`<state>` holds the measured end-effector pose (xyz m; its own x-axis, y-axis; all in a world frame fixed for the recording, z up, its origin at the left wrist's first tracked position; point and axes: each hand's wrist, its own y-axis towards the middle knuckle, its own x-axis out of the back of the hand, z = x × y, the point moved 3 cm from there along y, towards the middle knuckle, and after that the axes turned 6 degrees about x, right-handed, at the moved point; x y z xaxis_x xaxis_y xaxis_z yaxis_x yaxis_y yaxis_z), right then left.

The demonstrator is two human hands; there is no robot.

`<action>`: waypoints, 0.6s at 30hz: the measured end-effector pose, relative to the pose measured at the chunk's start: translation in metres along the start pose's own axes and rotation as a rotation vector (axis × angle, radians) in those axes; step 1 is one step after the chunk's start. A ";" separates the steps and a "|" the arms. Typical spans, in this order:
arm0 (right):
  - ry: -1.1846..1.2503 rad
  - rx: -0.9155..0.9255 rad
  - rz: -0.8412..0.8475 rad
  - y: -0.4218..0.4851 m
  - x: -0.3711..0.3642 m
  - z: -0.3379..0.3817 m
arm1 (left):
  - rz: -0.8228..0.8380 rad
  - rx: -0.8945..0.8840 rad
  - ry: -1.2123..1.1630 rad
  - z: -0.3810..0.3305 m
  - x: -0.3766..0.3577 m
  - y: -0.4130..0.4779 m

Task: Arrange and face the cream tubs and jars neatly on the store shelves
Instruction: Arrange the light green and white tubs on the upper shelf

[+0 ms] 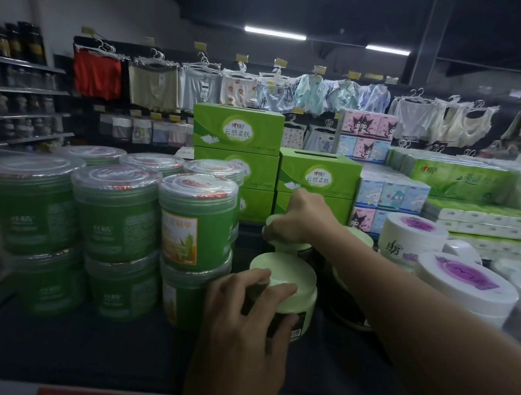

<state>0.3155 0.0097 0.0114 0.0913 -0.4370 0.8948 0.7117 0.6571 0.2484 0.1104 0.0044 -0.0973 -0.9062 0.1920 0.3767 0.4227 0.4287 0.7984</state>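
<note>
Head view, near to far: at 6 o'clock the left hand (245, 319) has its grip closed around a dark jar with a pale green lid (290, 269), thumb on the side and fingers curled over the lid. The jar stands on the dark shelf (89, 350). Just beyond it, toward 12 o'clock, the right hand (302, 221) is clamped on the lid of a second matching jar (292, 246).

The stacked green tubs (196, 225) stand just beside both jars at 9 o'clock, so a sideways nudge could likely tip that two-high stack. The right forearm passes close by the white tubs (466, 285) at 3 o'clock and might sweep them. A jar held by its lid alone could drop if the lid is loose. Green tissue boxes (318, 178) wall off the back.
</note>
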 end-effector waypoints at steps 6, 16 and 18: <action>0.038 0.018 -0.020 0.002 0.017 0.006 | 0.003 0.004 0.005 0.001 -0.001 0.000; 0.009 0.080 -0.039 -0.018 0.053 0.026 | -0.024 0.011 0.000 0.000 -0.001 0.000; 0.003 0.096 -0.055 -0.022 0.061 0.029 | -0.019 0.025 0.003 0.000 -0.001 -0.001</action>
<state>0.2849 -0.0138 0.0712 0.0557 -0.4755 0.8779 0.6457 0.6878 0.3316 0.1113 0.0037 -0.0982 -0.9140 0.1807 0.3632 0.4051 0.4543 0.7934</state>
